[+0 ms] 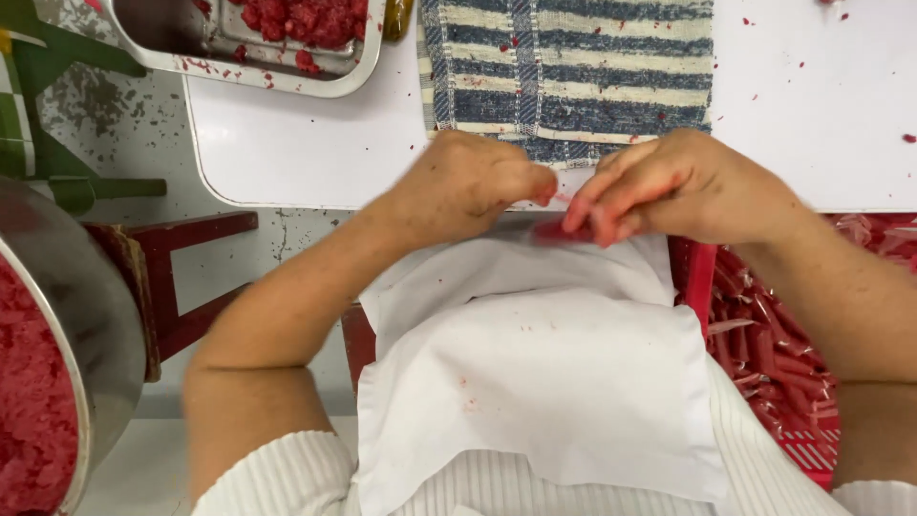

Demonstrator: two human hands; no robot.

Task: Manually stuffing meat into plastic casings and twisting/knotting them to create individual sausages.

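My left hand (468, 186) and my right hand (669, 186) meet over the near edge of a white table (306, 143). Together they pinch a small red piece (552, 229) between the fingertips; it is blurred and mostly hidden by the fingers. Red stains mark the fingers of my right hand. A white cloth (544, 373) lies across my lap just below the hands. A blue-and-cream striped towel (573, 67) lies on the table right behind both hands.
A metal tray (267, 76) with red minced stuff sits at the table's far left. At the left edge stands a large steel bowl (86, 315) of red mince on a red stool (181, 258). A red basket (793, 334) of wrapped red sticks is at my right.
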